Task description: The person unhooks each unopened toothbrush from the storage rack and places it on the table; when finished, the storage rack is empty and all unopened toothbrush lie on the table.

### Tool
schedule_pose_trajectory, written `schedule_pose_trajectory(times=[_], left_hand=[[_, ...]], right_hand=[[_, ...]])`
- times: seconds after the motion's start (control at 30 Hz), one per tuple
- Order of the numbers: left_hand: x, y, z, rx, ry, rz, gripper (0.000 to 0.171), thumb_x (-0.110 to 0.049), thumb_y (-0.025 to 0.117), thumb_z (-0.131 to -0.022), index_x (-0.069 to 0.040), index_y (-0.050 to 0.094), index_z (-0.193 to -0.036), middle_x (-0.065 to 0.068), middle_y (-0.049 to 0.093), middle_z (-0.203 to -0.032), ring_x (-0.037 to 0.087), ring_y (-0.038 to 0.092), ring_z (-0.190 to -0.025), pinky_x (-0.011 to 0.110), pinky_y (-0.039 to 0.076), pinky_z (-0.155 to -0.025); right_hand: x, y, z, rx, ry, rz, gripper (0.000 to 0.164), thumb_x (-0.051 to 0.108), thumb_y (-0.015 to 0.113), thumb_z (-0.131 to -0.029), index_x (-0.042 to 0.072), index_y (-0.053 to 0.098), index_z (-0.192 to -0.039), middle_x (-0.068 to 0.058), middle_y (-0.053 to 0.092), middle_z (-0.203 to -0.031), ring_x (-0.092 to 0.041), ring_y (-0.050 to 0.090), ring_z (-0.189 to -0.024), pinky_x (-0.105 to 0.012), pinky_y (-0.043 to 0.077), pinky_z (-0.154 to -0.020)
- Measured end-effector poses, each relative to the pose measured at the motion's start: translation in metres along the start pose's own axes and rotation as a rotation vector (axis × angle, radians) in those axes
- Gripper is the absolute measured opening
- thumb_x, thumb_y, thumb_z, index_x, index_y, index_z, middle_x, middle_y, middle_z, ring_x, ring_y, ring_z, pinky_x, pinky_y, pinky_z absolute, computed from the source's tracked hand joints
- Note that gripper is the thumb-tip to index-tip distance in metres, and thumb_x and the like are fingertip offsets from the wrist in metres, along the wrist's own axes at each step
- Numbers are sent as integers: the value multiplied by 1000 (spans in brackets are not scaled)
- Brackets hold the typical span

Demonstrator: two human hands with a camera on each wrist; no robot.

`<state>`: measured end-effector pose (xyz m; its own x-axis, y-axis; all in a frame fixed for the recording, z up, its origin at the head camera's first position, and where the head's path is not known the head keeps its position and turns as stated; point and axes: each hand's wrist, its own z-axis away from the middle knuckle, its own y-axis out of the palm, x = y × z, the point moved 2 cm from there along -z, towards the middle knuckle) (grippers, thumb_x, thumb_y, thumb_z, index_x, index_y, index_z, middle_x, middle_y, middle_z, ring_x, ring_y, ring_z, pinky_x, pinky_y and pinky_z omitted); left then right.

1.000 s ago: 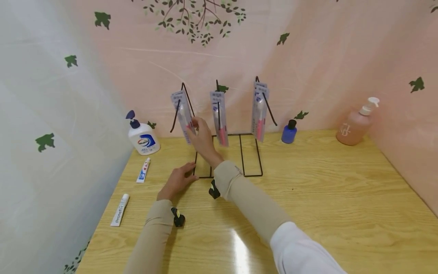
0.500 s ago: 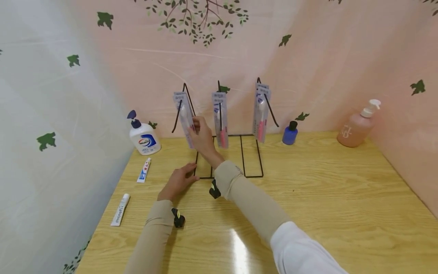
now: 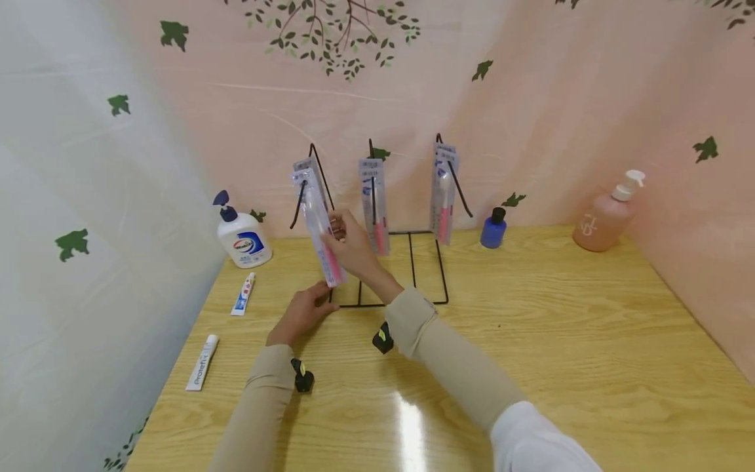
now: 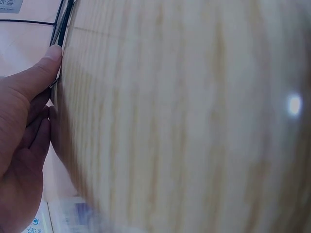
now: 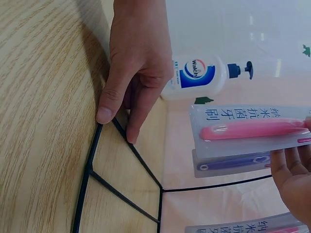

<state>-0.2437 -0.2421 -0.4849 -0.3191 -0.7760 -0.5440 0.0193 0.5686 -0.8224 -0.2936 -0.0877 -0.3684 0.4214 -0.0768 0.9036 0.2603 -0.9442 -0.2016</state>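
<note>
My right hand (image 3: 354, 246) pinches the edge of a pink toothbrush in a clear blister pack (image 3: 317, 226), which hangs tilted by the front end of the left hook on a black wire rack (image 3: 413, 262). Behind it, on the same hook, is another pack, its blue toothbrush (image 5: 233, 162) showing in the right wrist view. My left hand (image 3: 302, 314) holds the rack's front left base corner, thumb (image 5: 108, 109) on the front bar and index finger along the side bar. More toothbrush packs hang on the middle hook (image 3: 380, 229) and the right hook (image 3: 444, 203).
Left of the rack stand a white pump bottle (image 3: 244, 242), a small toothpaste tube (image 3: 243, 295) and a white tube (image 3: 202, 362). To its right are a blue bottle (image 3: 493, 231) and a pink pump bottle (image 3: 603, 219). A patterned curtain hangs behind the wooden table (image 3: 560, 360).
My right hand has drawn the front pink toothbrush pack forward and down along the left hook, apart from the pack behind. My left hand stays on the rack's corner.
</note>
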Motion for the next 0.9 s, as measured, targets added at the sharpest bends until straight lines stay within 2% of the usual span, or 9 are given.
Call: schedule_pose_trajectory(times=[0.13,0.33,0.47,0.67,0.9], left_hand=[[-1,-1,0,-11,13,18,40,-19,70,-88,-8,63,-125,13,61,-130,34,56,-120,50,44,-103],[-1,-1,1,10,3,13,42,-21,67,-90,-11,60,-130,11,61,-131,31,57,-120,49,46,-102],[-2,-1,1,20,-19,21,41,-23,67,-90,-13,60,-130,11,62,-129,30,59,-117,50,47,-99],[1,0,-1,31,-52,39,42,-30,66,-90,-18,59,-130,6,65,-122,21,60,-104,46,49,-97],[1,0,0,45,-67,74,47,-32,65,-90,-17,57,-134,8,64,-127,25,60,-116,46,47,-101]], right_hand=[[6,-5,7,53,29,11,28,9,60,-94,9,50,-120,-12,64,-101,-19,62,-87,-24,54,-71],[12,-13,18,130,36,12,29,9,60,-94,8,50,-121,-12,65,-102,-20,62,-86,-25,54,-73],[15,-16,25,165,43,24,29,12,60,-94,11,50,-121,-9,64,-104,-18,61,-87,-25,53,-73],[19,-18,35,198,11,23,28,11,60,-95,9,50,-121,-10,63,-102,-18,61,-85,-24,53,-72],[26,-20,50,225,-2,55,28,10,60,-94,7,51,-121,-10,65,-100,-18,62,-83,-24,54,-70]])
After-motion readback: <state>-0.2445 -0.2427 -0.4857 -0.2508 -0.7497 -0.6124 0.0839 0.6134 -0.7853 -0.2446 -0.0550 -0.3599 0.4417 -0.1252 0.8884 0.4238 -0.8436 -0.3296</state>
